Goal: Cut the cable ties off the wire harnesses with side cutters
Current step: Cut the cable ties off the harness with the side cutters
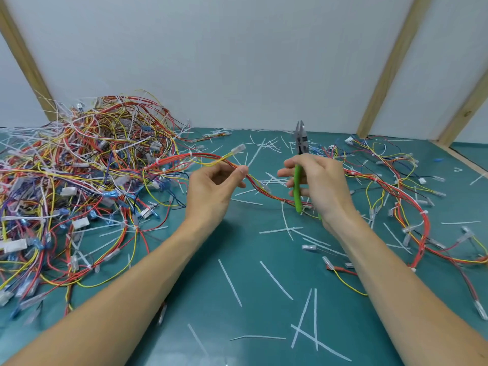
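1. The left hand (pixel 211 188) pinches a red-and-yellow wire harness (pixel 211 157) between thumb and fingertips, holding it lifted just above the tabletop (pixel 237 249).
2. The right hand (pixel 319 184) is wrapped round the green handles of the side cutters (pixel 300 154), nose pointing up and away; the jaws look nearly together, clear of any wire.
3. The held harness runs from the big tangled pile (pixel 79 180) at left, through the left hand, and on under the right hand toward a looser harness (pixel 396 191) at right.
4. This looks like the step between cuts: finding the next tie. A white cable tie (pixel 158 161) sits on the bundle to the left of the pinch.
5. The next move would call for tipping the cutter nose down and slipping one blade under the tie only, sparing the insulation.
6. Cut tie strips (pixel 274 280) litter the near tabletop, which is otherwise open; the white back wall (pixel 237 62) stands well beyond.
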Demonstrator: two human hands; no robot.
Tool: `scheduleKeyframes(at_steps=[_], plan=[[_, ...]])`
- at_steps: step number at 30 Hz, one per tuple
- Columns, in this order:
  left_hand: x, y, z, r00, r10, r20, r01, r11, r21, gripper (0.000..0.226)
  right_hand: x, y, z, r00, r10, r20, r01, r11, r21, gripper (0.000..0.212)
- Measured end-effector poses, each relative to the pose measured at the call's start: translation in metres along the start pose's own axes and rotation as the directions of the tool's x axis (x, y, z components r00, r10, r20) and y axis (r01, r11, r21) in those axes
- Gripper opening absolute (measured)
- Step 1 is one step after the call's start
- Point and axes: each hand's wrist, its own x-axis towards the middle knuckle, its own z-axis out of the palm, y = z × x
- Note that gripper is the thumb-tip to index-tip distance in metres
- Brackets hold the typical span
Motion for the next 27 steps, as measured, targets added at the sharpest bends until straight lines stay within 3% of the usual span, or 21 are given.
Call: scheduleKeyframes(at_steps=[4, 10, 13, 17, 22, 27], plan=[[-0.001, 0.000, 0.000, 0.999, -0.052, -0.009, 0.052, 0.999, 0.009, 0.019, -0.002, -0.001, -0.004, 0.999, -0.010, 0.039, 0.013, 0.998, -0.062, 0.054], [0.000, -0.001, -0.001, 0.992, -0.121, -0.024, 0.119, 0.990, -0.077, 0.020, -0.010, -0.001, 0.008, 0.983, -0.064, 0.175, 0.109, 0.959, -0.263, 0.034], [0.001, -0.003, -0.001, 0.980, -0.196, -0.037, 0.189, 0.972, -0.137, 0.019, -0.016, -0.002, 0.017, 0.963, -0.087, 0.256, 0.145, 0.965, -0.220, 0.036], [0.001, -0.005, -0.001, 0.967, -0.256, 0.011, 0.255, 0.954, -0.158, 0.020, -0.022, -0.005, 0.026, 0.921, 0.015, 0.390, 0.005, 0.999, -0.051, 0.042], [-0.003, -0.004, 0.004, 0.986, -0.128, 0.106, 0.142, 0.979, -0.144, 0.015, -0.019, 0.000, 0.025, 0.936, 0.096, 0.338, -0.074, 0.994, -0.078, 0.045], [-0.005, -0.003, 0.002, 0.992, -0.039, 0.116, 0.043, 0.999, -0.030, 0.026, -0.014, 0.002, 0.019, 0.930, 0.160, 0.332, -0.154, 0.987, -0.043, 0.049]])
